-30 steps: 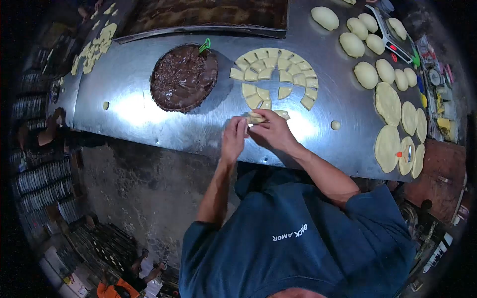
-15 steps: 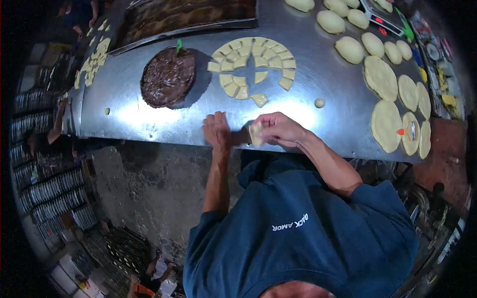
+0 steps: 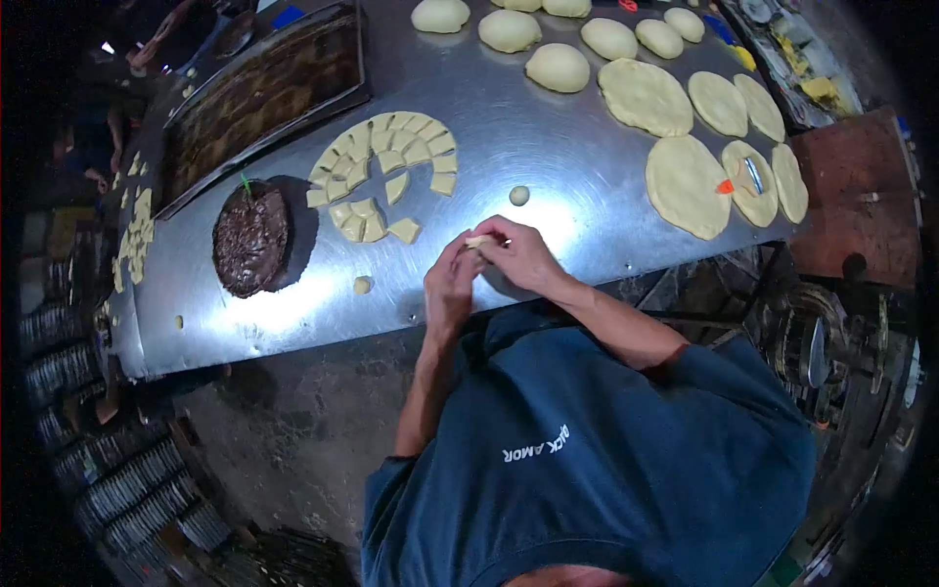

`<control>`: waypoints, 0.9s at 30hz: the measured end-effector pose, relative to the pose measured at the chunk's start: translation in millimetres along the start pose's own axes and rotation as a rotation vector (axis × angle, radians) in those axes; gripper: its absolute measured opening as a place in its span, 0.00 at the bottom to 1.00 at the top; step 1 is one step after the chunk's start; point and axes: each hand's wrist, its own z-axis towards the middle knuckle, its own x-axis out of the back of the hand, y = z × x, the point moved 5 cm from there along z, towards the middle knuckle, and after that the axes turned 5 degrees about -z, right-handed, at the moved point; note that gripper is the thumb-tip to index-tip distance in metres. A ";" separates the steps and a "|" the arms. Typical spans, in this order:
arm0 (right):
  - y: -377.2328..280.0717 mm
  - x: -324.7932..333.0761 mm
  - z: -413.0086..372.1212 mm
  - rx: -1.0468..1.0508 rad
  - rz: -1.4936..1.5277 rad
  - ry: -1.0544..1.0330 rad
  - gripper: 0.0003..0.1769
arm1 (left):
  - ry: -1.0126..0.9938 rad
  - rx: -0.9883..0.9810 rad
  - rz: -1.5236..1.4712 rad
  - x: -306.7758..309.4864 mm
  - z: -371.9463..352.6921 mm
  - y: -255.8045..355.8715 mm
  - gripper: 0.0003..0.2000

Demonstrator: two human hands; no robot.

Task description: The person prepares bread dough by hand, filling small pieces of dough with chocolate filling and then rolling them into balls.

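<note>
Close to the table's front edge, both hands meet at the fingertips around a small piece of dough point(image 3: 476, 242). My right hand point(image 3: 523, 256) pinches it from the right, and my left hand point(image 3: 450, 287) closes on it from the left; fingers hide most of the piece. Just beyond lie cut dough pieces point(image 3: 403, 137) in a fan, with one loose square point(image 3: 404, 230) nearest my hands. A small dough ball point(image 3: 362, 285) rests left of my left hand, another dough ball point(image 3: 519, 196) beyond my right. A bowl-shaped mass of glossy dark brown filling point(image 3: 251, 240) sits further left, a green handle sticking up from it.
The metal table point(image 3: 469, 157) carries a large dark tray point(image 3: 264, 98) at back left, several round dough lumps point(image 3: 558, 68) at the back and flattened dough discs point(image 3: 688, 186) at right. A tool with an orange end point(image 3: 752, 176) lies on one disc. Other people's arms show at upper left.
The view has turned and shifted right. My left hand has lifted from the table, uncovering a small dough ball, and joined my right hand at the dough piece.
</note>
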 end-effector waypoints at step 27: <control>-92.2 -262.0 161.2 0.092 -0.147 -0.469 0.23 | 0.640 -0.351 0.480 170.1 -69.5 37.9 0.20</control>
